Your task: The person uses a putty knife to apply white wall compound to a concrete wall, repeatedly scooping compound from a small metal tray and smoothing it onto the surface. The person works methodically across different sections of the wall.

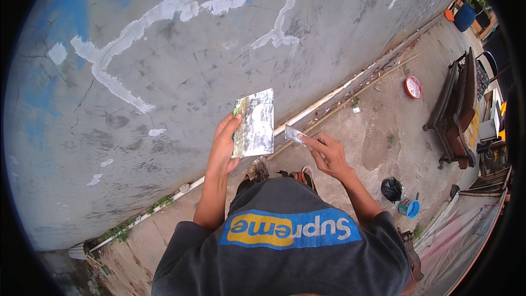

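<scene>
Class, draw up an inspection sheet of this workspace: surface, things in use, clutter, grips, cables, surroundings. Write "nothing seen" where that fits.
Surface: grey wall with dark cracks, white patches and blue paint toward the upper left.
Things in use: flat plate, smeared white; small scraper, apart from the plate in this view.
Clutter: red basin, black bag and blue bucket on the ground.
Grips: left grip holds the plate by its left edge; right grip holds the scraper.
Cables: nothing seen.
Surroundings: dark wooden furniture at right; blue barrel beyond.
</scene>
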The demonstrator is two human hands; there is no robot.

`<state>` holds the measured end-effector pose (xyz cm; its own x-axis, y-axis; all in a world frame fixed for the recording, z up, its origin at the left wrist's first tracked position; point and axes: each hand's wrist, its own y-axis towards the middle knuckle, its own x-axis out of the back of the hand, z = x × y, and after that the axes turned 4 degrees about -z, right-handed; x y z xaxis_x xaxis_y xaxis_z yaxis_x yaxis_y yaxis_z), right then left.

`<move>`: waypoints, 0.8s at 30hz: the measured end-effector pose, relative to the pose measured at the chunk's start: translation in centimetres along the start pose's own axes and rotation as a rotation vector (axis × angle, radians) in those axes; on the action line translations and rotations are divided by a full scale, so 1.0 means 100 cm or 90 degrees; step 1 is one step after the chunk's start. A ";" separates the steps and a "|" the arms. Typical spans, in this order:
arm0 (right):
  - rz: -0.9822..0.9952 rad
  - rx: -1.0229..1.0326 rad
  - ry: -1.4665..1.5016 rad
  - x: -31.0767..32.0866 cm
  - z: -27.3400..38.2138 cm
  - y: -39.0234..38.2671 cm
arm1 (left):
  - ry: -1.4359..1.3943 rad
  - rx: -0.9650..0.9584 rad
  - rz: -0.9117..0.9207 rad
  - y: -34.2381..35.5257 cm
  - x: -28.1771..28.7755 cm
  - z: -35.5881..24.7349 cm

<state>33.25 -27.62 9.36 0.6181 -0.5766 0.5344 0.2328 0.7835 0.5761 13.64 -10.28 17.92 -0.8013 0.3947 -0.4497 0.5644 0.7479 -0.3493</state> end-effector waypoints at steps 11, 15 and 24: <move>-0.130 0.087 0.191 0.026 0.005 0.029 | -0.125 0.017 0.012 -0.025 -0.066 0.037; -0.038 0.116 0.112 0.036 -0.016 0.000 | -0.097 -0.008 -0.060 -0.028 -0.076 0.037; 0.008 -0.248 0.576 0.092 -0.001 0.020 | -0.101 -0.001 0.026 -0.014 -0.072 0.039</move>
<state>39.49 -31.35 15.32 0.9256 -0.3005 -0.2301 0.3536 0.9035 0.2424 19.42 -16.25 18.45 -0.7358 0.3359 -0.5881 0.5959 0.7336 -0.3266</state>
